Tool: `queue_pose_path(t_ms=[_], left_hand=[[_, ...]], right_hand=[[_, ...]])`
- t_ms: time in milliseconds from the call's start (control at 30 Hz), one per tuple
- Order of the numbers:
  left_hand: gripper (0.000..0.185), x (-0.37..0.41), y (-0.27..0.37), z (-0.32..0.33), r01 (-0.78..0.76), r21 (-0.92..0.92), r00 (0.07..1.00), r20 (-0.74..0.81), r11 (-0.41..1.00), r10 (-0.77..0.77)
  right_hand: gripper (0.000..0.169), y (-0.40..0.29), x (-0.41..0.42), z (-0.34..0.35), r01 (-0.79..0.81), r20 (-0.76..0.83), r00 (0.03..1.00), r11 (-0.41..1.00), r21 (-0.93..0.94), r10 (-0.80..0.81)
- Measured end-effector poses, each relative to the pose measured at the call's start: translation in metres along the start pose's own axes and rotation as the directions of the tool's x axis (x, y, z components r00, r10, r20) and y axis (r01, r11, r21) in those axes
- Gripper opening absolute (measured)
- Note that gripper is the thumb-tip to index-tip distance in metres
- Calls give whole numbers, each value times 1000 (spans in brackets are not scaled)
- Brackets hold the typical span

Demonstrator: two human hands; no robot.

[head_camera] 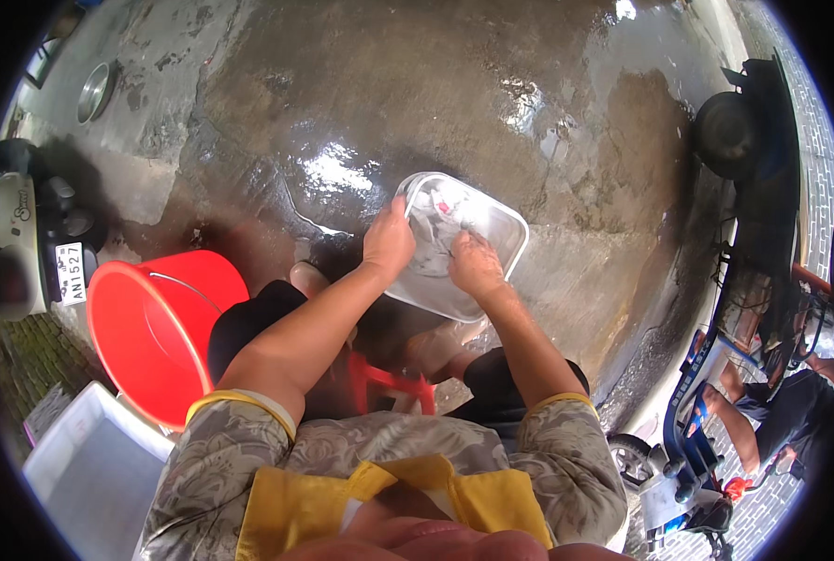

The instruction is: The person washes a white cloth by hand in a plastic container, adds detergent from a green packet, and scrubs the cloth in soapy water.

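A squarish, pale translucent plastic container is tilted in front of me above the wet floor. My left hand grips its rim on the left side, thumb over the edge. Inside lies a wet, crumpled whitish cloth with a small red spot near its upper part. My right hand is inside the container with its fingers curled onto the cloth; the fingertips are hidden. Part of a red plastic stool shows below me, between my legs.
An upright red bucket with a wire handle stands left, beside a white plastic bin. A metal basin rests at upper left. Parked vehicles line both sides; a seated person is at right. The concrete floor is wet.
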State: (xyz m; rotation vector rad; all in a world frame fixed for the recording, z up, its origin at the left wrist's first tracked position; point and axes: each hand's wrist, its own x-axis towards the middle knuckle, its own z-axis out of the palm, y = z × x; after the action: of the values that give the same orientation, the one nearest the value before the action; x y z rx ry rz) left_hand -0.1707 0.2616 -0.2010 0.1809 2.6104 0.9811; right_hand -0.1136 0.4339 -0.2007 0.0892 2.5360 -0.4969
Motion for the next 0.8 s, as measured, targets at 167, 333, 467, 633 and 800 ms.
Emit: queue_pose_path(t_ms=[167, 333, 467, 633, 800], left_hand=[[34, -2, -5, 2, 23, -7, 1000, -14, 1000, -23], [29, -1, -2, -2, 41, 7, 998, 48, 999, -41], [30, 0, 0, -5, 22, 2, 999, 42, 1000, -22], [31, -1, -6, 0, 16, -19, 1000, 11, 1000, -16], [33, -3, -2, 1, 38, -25, 999, -4, 999, -38]], right_hand=[[78, -42, 6, -11, 154, 274, 958, 958, -241, -86], [77, -17, 86, 105, 63, 354, 935, 974, -218, 19], [68, -1, 138, 129, -90, 207, 974, 996, -13, 90], [58, 18, 134, 96, -166, 141, 981, 956, 241, 135], [49, 9, 46, 45, -118, -91, 969, 755, 645, 229]])
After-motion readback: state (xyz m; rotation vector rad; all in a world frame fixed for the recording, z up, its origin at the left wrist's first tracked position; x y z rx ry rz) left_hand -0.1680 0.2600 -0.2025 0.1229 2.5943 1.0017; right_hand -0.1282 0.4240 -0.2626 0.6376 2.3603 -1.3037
